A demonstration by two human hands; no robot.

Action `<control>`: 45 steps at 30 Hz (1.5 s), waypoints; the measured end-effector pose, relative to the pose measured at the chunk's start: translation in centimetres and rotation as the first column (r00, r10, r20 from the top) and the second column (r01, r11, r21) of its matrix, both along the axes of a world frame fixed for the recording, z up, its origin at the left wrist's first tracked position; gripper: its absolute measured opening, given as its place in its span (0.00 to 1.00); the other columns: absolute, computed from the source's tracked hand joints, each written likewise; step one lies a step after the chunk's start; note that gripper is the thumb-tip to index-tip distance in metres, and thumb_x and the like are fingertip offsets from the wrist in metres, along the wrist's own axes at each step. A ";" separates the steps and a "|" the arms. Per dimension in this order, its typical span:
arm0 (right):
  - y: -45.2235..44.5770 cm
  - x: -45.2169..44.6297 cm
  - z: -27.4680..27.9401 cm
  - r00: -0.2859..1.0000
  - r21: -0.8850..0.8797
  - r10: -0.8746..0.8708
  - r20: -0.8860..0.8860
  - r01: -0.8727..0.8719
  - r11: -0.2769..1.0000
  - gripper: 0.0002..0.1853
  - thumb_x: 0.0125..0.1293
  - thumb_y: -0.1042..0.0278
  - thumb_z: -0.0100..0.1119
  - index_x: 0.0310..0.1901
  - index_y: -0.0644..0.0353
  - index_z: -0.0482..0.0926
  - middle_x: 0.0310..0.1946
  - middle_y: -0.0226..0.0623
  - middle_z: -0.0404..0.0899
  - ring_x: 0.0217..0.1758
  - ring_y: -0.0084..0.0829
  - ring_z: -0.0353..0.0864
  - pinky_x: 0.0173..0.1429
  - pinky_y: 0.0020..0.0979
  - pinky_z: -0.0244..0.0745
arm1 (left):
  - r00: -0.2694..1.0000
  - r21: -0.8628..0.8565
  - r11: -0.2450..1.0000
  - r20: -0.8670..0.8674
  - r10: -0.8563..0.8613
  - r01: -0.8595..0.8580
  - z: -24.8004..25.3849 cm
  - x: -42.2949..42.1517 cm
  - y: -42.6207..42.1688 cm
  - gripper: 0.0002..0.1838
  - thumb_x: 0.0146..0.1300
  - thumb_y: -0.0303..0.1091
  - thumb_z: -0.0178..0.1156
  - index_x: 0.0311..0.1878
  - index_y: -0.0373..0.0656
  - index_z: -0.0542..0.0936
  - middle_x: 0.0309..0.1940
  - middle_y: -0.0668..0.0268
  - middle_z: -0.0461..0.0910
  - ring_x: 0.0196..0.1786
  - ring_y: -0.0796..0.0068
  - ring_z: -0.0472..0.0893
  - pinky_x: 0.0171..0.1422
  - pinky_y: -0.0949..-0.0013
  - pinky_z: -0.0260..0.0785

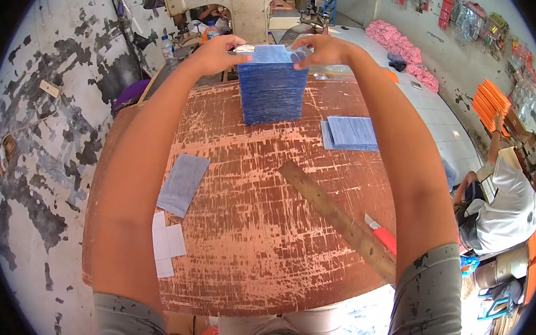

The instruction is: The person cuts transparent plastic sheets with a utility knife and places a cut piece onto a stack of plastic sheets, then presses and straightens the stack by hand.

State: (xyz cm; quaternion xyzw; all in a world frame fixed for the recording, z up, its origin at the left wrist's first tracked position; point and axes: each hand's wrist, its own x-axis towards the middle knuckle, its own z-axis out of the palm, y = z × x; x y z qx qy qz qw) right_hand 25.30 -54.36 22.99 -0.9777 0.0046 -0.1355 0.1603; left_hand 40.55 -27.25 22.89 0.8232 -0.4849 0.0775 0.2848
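A tall stack of blue cloth-like sheets [272, 91] stands upright near the table's far edge, its top lighter blue. My left hand [216, 55] is at the top left of the stack, thumb and index finger spread along its side. At the top right, my right hand [327, 51] is curved with thumb and fingertips at the corners. A small whitish piece [246, 48] lies by my left fingertips, and something clear shows by my right ones; I cannot make out either. A low pile of blue sheets [353, 134] lies beneath my right forearm.
On the worn brown table [246, 227] lie a grey-blue piece [183, 185], a white paper cutout [168, 241], a long flat strip [332, 217] and a red cutter knife [384, 237]. A sewing machine [247, 6] stands behind. A person [505, 194] at right holds orange sheets [490, 104].
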 end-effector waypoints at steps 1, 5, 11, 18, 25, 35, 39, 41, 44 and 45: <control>0.0 -0.2 0.1 0.997 -0.109 0.048 -0.064 -0.054 0.993 0.33 0.57 0.48 0.75 0.61 0.56 0.79 0.60 0.40 0.81 0.65 0.41 0.76 0.68 0.43 0.71 | 0.996 0.113 0.989 0.003 -0.094 0.093 0.1 0.2 -0.1 0.36 0.60 0.52 0.73 0.66 0.41 0.76 0.65 0.51 0.77 0.68 0.55 0.76 0.73 0.57 0.66; -0.5 0.8 0.1 0.986 -0.022 0.138 -0.096 -0.141 0.990 0.33 0.54 0.54 0.80 0.59 0.56 0.79 0.57 0.37 0.82 0.64 0.40 0.76 0.67 0.42 0.72 | 0.984 0.147 0.976 0.053 -0.170 0.160 0.2 1.1 -0.8 0.37 0.57 0.55 0.75 0.63 0.40 0.80 0.60 0.50 0.80 0.64 0.54 0.79 0.66 0.54 0.71; -1.1 1.4 -0.2 0.987 0.051 0.138 -0.084 -0.134 0.990 0.31 0.52 0.61 0.81 0.57 0.56 0.80 0.55 0.33 0.82 0.62 0.39 0.77 0.68 0.41 0.72 | 0.977 0.242 0.946 -0.059 -0.207 0.215 0.3 2.8 -1.3 0.37 0.56 0.50 0.77 0.64 0.40 0.79 0.60 0.50 0.81 0.62 0.54 0.80 0.66 0.55 0.71; -2.0 1.9 -1.1 0.982 0.083 0.178 -0.062 -0.172 0.982 0.29 0.54 0.61 0.81 0.57 0.56 0.81 0.55 0.33 0.83 0.63 0.39 0.77 0.70 0.40 0.70 | 0.957 0.195 0.942 -0.151 -0.248 0.274 -0.3 3.3 -1.4 0.34 0.58 0.46 0.76 0.65 0.40 0.78 0.65 0.50 0.77 0.71 0.53 0.73 0.75 0.54 0.65; -1.0 0.6 -1.2 0.984 0.058 0.177 -0.037 -0.174 0.983 0.27 0.61 0.55 0.75 0.60 0.54 0.82 0.58 0.38 0.82 0.67 0.44 0.76 0.70 0.43 0.70 | 0.954 0.199 0.946 -0.210 -0.215 0.257 0.0 1.8 -0.8 0.34 0.59 0.44 0.76 0.65 0.38 0.78 0.67 0.50 0.75 0.73 0.53 0.71 0.77 0.53 0.63; -1.9 1.9 -1.7 0.988 -0.121 0.149 -0.033 -0.152 0.981 0.18 0.74 0.58 0.60 0.59 0.57 0.83 0.58 0.43 0.84 0.60 0.40 0.82 0.64 0.38 0.74 | 0.990 0.300 0.951 -0.137 -0.039 0.079 0.1 0.4 -0.4 0.29 0.71 0.54 0.62 0.68 0.48 0.77 0.66 0.54 0.77 0.69 0.55 0.75 0.74 0.52 0.66; -1.1 1.6 -1.0 0.991 -0.200 0.125 -0.050 -0.132 0.971 0.17 0.73 0.59 0.61 0.57 0.56 0.85 0.53 0.41 0.86 0.57 0.40 0.83 0.63 0.38 0.74 | 0.992 0.262 0.960 -0.105 -0.070 0.096 -0.8 1.2 -0.1 0.23 0.77 0.50 0.54 0.69 0.52 0.77 0.65 0.57 0.79 0.69 0.55 0.76 0.73 0.51 0.67; -0.7 1.4 -1.0 0.994 -0.191 0.094 -0.058 -0.104 0.976 0.16 0.72 0.58 0.61 0.57 0.54 0.85 0.52 0.40 0.87 0.57 0.40 0.83 0.63 0.39 0.73 | 0.989 0.249 0.962 -0.123 -0.085 0.114 -1.2 1.3 -0.1 0.22 0.78 0.49 0.53 0.69 0.53 0.77 0.65 0.57 0.79 0.69 0.54 0.75 0.73 0.50 0.67; -0.5 1.2 -1.3 0.996 -0.241 0.092 0.004 -0.089 0.967 0.16 0.71 0.58 0.62 0.57 0.51 0.86 0.51 0.40 0.87 0.56 0.41 0.84 0.64 0.41 0.72 | 0.981 0.152 0.975 -0.128 -0.144 0.163 -2.7 2.5 -0.2 0.22 0.78 0.48 0.53 0.69 0.53 0.77 0.64 0.57 0.79 0.70 0.55 0.75 0.73 0.51 0.67; -0.5 1.1 -1.4 0.996 -0.266 0.090 0.018 -0.082 0.960 0.16 0.71 0.58 0.62 0.57 0.50 0.86 0.51 0.40 0.87 0.55 0.41 0.84 0.65 0.42 0.71 | 0.978 0.130 0.975 -0.125 -0.166 0.182 -2.9 2.6 -0.2 0.22 0.78 0.48 0.53 0.69 0.53 0.77 0.64 0.57 0.79 0.70 0.55 0.74 0.73 0.51 0.66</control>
